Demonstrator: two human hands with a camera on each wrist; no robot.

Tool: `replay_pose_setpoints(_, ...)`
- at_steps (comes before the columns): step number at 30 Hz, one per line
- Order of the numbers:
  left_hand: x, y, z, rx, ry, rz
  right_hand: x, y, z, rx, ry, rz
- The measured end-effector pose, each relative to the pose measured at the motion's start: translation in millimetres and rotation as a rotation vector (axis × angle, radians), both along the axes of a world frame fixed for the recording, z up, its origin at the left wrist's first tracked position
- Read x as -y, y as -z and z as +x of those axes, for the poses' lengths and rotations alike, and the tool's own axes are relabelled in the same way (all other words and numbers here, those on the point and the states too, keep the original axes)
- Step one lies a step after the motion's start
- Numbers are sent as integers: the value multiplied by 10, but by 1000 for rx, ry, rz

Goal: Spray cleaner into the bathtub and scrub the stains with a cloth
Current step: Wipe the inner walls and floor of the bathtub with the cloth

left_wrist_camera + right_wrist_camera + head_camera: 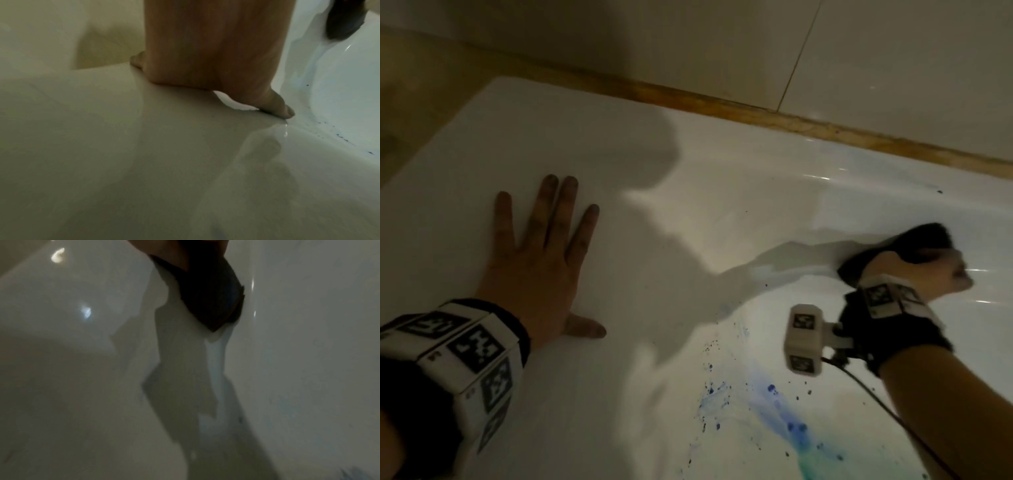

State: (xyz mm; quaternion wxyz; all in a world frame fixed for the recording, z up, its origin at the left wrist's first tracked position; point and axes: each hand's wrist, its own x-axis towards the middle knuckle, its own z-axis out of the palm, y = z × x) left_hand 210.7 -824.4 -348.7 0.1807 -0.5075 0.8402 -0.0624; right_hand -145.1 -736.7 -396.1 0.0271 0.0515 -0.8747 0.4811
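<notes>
The white bathtub (pixel 739 178) fills the head view. My right hand (pixel 924 270) grips a dark bunched cloth (pixel 914 240) and presses it against the tub's far inner wall at the right. The right wrist view has the same cloth (pixel 213 296) touching the wet white wall (pixel 308 353). Blue and teal stains (pixel 787 418) with dark specks streak the tub bottom, nearer to me than the cloth. My left hand (pixel 541 253) lies flat with fingers spread on the tub's broad rim (pixel 465 164). The left wrist view catches its thumb (pixel 281 108) on the rim's edge. No spray bottle is in view.
A brownish sealant strip (pixel 791 120) runs where the tub meets the beige tiled wall (pixel 722 44). Dark specks (pixel 341 138) dot the curved inner wall below the rim. A cable (pixel 876 401) trails from the right wrist camera along my forearm.
</notes>
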Motion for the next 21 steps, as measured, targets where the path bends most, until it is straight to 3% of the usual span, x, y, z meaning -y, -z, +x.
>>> replay_pose_setpoints(2,-2,-32,11,-5,30,24,81,0,361,11,-130,32)
replay_pose_setpoints(4,-1,-90,36,95,33,78,225,188,726,-14,-235,48)
replay_pose_setpoints(9,15,-55,-23,25,22,64,509,405,1746,-55,-786,155)
replay_pose_setpoints(15,26,-56,-77,163,-60,106,-221,606,2147,-282,-1615,344)
replay_pose_setpoints(18,14,-97,-98,141,-66,126,-684,653,2054,-64,-1961,579)
replay_pose_setpoints(19,13,-104,-100,129,-63,128,-762,671,1974,-37,-2011,620)
replay_pose_setpoints(21,4,-124,-107,126,-59,134,-757,574,1844,2,-1818,541)
